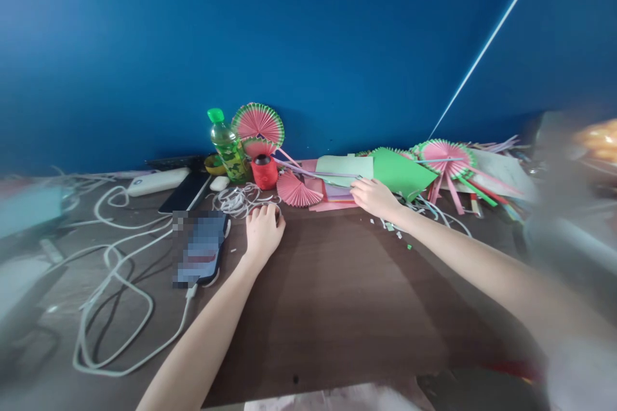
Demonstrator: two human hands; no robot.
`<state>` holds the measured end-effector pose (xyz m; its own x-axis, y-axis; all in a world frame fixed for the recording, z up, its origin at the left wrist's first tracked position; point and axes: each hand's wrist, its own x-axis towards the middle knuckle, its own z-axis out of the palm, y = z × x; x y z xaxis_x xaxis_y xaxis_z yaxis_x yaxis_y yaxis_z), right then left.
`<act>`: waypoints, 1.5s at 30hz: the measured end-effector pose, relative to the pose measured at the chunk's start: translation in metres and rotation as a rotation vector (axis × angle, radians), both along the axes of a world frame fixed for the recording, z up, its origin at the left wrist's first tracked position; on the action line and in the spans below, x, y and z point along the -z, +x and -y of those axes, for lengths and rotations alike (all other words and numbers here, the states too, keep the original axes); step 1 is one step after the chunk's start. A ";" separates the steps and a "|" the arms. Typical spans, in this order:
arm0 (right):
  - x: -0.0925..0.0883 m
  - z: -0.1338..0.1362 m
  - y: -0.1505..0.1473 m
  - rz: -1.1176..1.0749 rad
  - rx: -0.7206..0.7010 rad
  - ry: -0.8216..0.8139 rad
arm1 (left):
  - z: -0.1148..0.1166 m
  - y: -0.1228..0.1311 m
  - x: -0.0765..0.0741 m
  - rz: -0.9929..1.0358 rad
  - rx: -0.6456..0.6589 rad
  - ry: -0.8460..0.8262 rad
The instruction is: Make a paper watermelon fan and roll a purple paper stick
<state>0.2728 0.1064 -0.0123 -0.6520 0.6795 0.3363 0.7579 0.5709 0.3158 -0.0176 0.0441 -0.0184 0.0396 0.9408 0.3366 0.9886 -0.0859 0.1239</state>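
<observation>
My left hand [264, 228] rests on the dark table beside a tangle of thin white strips [243, 200], its fingers curled over something dark that I cannot make out. Farther right, my right hand [373, 196] is at the edge of a pale green sheet [337, 169], fingers together near the end of a thin purple strip [315, 173]; whether it grips the strip is unclear. A pink pleated fan [299, 190] lies between the hands. Behind my left hand stands a red container [264, 172] with a black top. Right of my right hand lies a bright green sheet [402, 173].
A green-capped bottle [230, 148] stands near the blue wall. To the left are a phone [202, 249] with a looping white cable, a dark phone [186, 192] and a white power bank [159, 182]. More pink-and-green fans [446, 157] lie at the right back.
</observation>
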 end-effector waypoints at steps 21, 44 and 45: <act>0.007 -0.010 0.016 0.028 -0.148 -0.012 | 0.001 -0.001 0.001 -0.008 -0.004 0.004; -0.014 -0.020 -0.005 -0.328 0.173 -0.269 | 0.000 -0.001 0.003 -0.016 -0.009 0.037; -0.016 -0.022 -0.005 -0.344 0.181 -0.297 | 0.000 -0.001 0.004 -0.018 -0.011 0.038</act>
<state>0.2676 0.1285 0.0033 -0.3995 0.8710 0.2859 0.8851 0.4477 -0.1271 -0.0185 0.0439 -0.0220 0.0357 0.9277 0.3717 0.9915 -0.0794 0.1030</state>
